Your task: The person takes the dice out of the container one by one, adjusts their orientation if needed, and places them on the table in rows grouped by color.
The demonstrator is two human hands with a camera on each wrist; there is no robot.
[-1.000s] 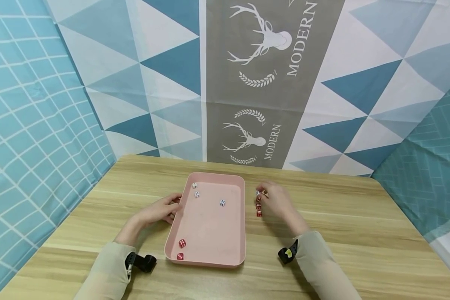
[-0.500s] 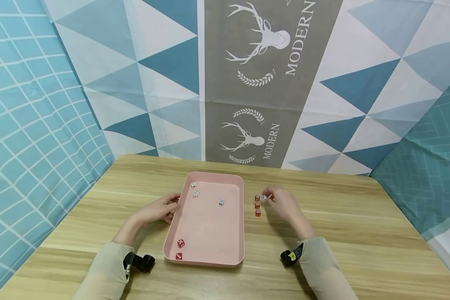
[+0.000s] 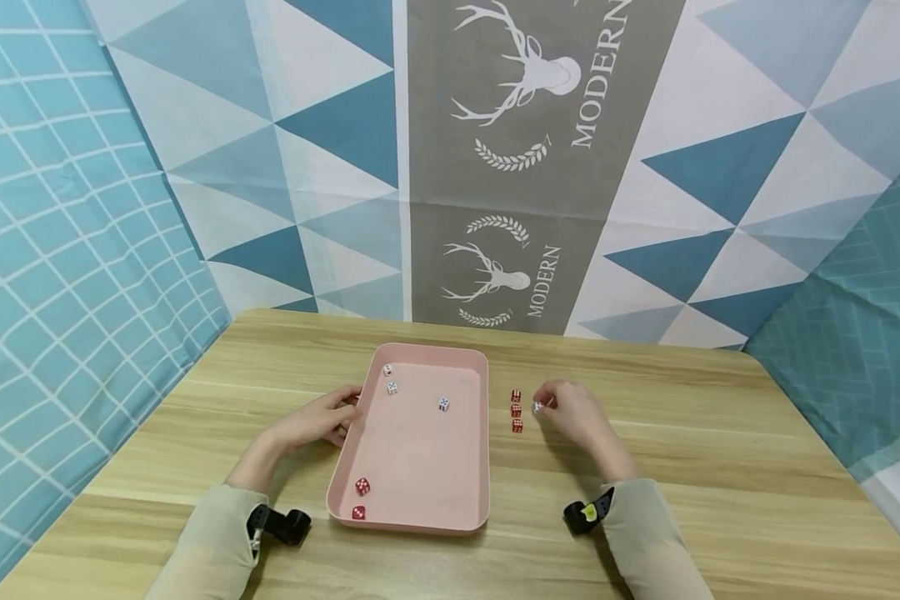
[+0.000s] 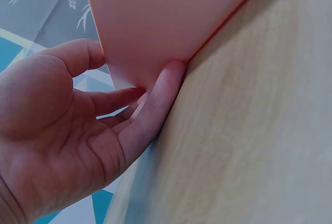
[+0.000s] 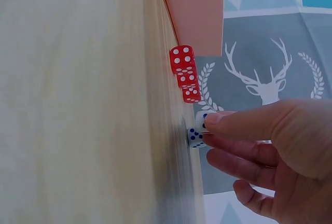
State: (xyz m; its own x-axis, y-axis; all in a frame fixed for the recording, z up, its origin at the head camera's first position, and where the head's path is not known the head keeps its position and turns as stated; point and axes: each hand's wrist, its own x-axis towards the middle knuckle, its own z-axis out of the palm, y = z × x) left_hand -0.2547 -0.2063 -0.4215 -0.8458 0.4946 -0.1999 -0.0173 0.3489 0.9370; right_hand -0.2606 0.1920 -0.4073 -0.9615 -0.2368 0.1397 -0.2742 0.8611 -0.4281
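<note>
My right hand [image 3: 576,410] pinches a white die [image 5: 201,120] between thumb and fingertips, just right of a row of three red dice [image 3: 516,410] on the table. In the right wrist view, a second white die [image 5: 195,138] with blue dots shows right beside the pinched one, partly behind the fingers. My left hand [image 3: 317,418] holds the left side of a pink tray [image 3: 420,528], thumb at the rim and fingers against the outer wall. Inside the tray lie three white dice [image 3: 443,404] towards the back and two red dice [image 3: 362,486] near the front left corner.
The wooden table [image 3: 720,467] extends to both sides of the tray. A patterned cloth [image 3: 487,167] with triangles and deer heads hangs behind the back edge. A blue gridded cloth [image 3: 82,250] hangs on the left, a teal one [image 3: 855,275] on the right.
My right hand has carried the white die from the far end of the red row to the right and nearer to me, beside the row. The left hand stays at the tray.
</note>
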